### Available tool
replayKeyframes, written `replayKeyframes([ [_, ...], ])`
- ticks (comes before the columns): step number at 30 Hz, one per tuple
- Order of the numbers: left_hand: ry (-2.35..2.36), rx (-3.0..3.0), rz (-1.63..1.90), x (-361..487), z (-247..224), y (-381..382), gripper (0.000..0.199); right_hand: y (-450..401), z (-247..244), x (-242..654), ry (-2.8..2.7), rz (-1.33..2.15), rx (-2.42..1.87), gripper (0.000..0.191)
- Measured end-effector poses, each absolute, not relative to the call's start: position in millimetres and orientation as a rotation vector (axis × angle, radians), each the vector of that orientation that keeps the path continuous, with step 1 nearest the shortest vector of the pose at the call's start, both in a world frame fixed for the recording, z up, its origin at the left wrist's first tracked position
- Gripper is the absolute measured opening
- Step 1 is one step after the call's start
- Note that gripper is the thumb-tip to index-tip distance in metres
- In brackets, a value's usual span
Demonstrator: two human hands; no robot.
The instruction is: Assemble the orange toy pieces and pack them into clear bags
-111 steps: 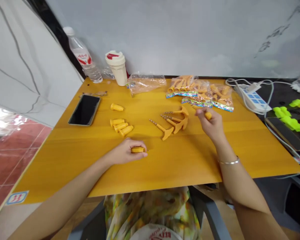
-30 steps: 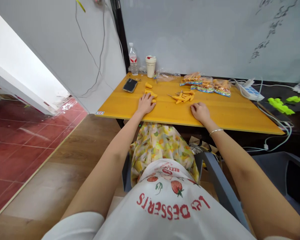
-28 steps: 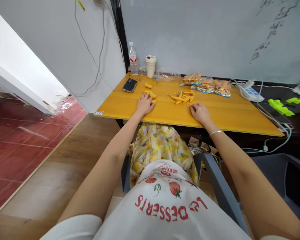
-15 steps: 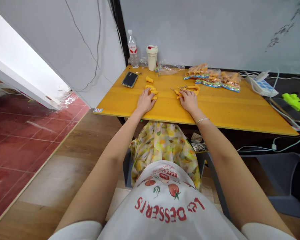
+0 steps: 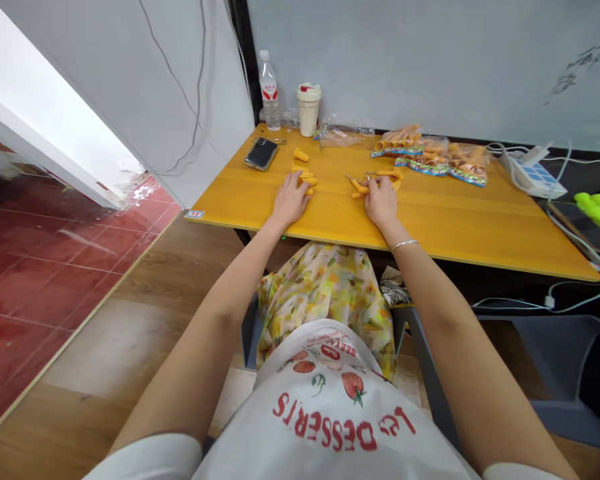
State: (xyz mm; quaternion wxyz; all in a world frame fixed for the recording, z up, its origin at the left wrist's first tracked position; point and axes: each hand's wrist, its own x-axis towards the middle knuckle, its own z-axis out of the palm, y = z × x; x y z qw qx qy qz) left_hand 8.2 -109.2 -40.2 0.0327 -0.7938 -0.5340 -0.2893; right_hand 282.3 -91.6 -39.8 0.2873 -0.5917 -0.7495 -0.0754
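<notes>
My left hand rests on the yellow table, its fingers bent over a small group of orange cone-shaped pieces; whether it grips one is hidden. One more orange piece lies just behind that group. To the right, my right hand, with a bracelet on the wrist, touches orange pieces with metal chains. Its fingertips are bent down among them, and what they hold is too small to make out. Another orange piece lies just behind this hand.
A phone, a bottle and a lidded cup stand or lie at the back left. Clear plastic wrap and bags of orange pieces line the back. A power strip with cables sits at the right.
The view has shifted slightly. My right hand's fingers have drawn together a little over the orange pieces. My left hand stays by its group.
</notes>
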Motion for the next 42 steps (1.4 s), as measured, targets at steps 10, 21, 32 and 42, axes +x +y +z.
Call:
replayKeyframes([
  [10, -1.419, -2.624, -0.825, 42.2, -33.0, -116.3, 0.031, -108.5, -38.9, 288.6, -1.569, -0.084, -1.491, 0.039],
  [21, -1.481, -2.737, -0.965, 84.9, -43.0, -100.4, 0.024, -87.3, -56.5, 304.1, -1.407, 0.194, -1.383, 0.069],
  [32, -1.535, -2.802, -1.171, 75.4, -44.8, -105.5, 0.022, -96.1, -54.5, 298.7, -1.369, 0.225, -1.359, 0.066],
  [42, -1.55, -2.822, -1.372, 64.3, -43.8, -113.3, 0.023, -123.4, -41.7, 282.0, -1.606, 0.124, -1.338, 0.051],
])
